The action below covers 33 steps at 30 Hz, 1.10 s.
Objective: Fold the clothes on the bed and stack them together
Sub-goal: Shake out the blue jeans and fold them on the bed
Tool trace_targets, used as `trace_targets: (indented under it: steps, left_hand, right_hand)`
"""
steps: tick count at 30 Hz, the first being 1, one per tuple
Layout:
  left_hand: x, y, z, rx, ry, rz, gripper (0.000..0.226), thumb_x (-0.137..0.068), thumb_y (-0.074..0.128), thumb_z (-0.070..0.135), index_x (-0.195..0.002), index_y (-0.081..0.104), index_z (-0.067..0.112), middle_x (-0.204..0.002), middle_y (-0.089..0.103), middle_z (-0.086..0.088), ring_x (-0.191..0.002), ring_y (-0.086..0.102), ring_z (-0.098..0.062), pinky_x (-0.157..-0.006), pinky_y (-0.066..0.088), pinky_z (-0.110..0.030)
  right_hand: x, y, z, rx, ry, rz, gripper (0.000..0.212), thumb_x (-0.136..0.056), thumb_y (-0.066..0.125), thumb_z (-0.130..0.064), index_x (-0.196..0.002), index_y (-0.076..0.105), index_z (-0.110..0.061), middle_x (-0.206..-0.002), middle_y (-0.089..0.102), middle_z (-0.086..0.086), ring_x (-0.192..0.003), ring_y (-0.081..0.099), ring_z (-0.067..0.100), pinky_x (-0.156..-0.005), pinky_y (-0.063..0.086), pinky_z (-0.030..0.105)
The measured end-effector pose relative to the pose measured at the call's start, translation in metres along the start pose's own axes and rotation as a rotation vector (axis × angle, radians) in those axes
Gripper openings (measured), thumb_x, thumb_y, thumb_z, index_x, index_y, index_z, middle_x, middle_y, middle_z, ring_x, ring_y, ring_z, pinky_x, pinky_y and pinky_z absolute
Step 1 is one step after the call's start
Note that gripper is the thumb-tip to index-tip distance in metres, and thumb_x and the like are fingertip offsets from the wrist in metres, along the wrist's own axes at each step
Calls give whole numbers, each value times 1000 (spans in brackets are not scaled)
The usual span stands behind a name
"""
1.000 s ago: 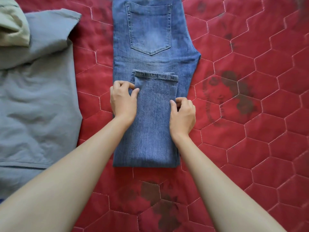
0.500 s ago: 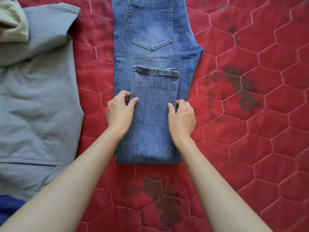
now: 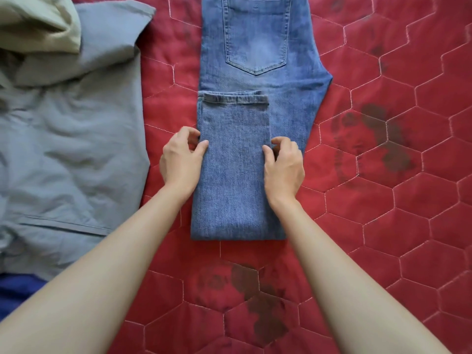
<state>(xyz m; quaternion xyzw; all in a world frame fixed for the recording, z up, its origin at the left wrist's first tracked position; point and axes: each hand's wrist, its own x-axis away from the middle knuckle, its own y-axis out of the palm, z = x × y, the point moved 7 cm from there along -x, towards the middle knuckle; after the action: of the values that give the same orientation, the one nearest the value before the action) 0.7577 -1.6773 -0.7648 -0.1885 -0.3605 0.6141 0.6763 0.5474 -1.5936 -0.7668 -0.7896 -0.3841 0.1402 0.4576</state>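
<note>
Jeans folded on the bed, between both hands. Left hand pinching the folded leg's left edge; right hand pinching its right edge. Grey shirt well left of the left hand.

Single head view, looking steeply down, close over bed (no second view).

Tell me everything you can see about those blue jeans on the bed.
The jeans are faded blue denim, lying flat on the red quilted bedcover, back pocket up. The legs are folded up over themselves, hems ending just below the pocket. The left hand pinches the folded part's left edge; the right hand pinches its right edge. The waistband is out of view.
</note>
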Motion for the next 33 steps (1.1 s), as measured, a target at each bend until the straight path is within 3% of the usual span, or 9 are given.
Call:
trace_targets:
  steps: [6, 11, 18, 23, 28, 33]
  left_hand:
    - [-5, 4, 0, -30, -42, 15, 15, -89, 65, 32, -97, 66, 19, -105, 57, -4, -94, 58, -21, -76, 37, -27]
    - [0, -4, -4, 51, -61, 142, 13, -90, 63, 29, -97, 66, 18, -102, 61, -2, -93, 57, -17, -71, 30, -20]
    - [-12, 3, -8, 15, -81, 97, 15, -90, 63, 30, -96, 66, 17, -101, 67, -2, -96, 60, -20, -80, 40, -27]
    - [-21, 3, -3, 144, -91, 72, 11, -87, 68, 27, -95, 69, 21, -89, 67, 10, -87, 63, -12, -81, 45, -24]
    - [-33, 11, 2, 172, -97, 17, 18, -86, 70, 32, -100, 73, 21, -103, 71, 1, -87, 62, -13, -85, 49, -28]
    - [-36, 12, 1, 189, -133, 37, 20, -83, 73, 30, -100, 74, 20, -103, 71, 0, -88, 64, -17, -84, 50, -28]
  right_hand:
    - [-6, -4, -3, -69, -70, 30, 14, -91, 62, -21, -95, 66, -8, -96, 61, 11, -94, 56, 29, -84, 42, 37]
    - [-10, -6, -15, -79, -129, 78, 14, -91, 62, -21, -92, 67, -9, -92, 62, 9, -90, 56, 28, -81, 41, 35]
    - [-21, 8, -7, 47, -31, -7, 20, -95, 56, -31, -101, 64, -13, -105, 59, 8, -105, 52, 25, -86, 39, 34]
    - [-19, 11, -10, 42, 18, -11, 28, -92, 58, -39, -109, 62, -16, -112, 57, 6, -106, 51, 24, -87, 40, 35]
    - [-21, 11, -11, 1, 42, 1, 23, -92, 59, -36, -106, 61, -17, -110, 57, 4, -105, 52, 23, -88, 42, 37]
    - [-19, 13, -12, 9, 27, -1, 23, -92, 59, -36, -103, 64, -17, -108, 56, 5, -103, 51, 24, -85, 42, 36]
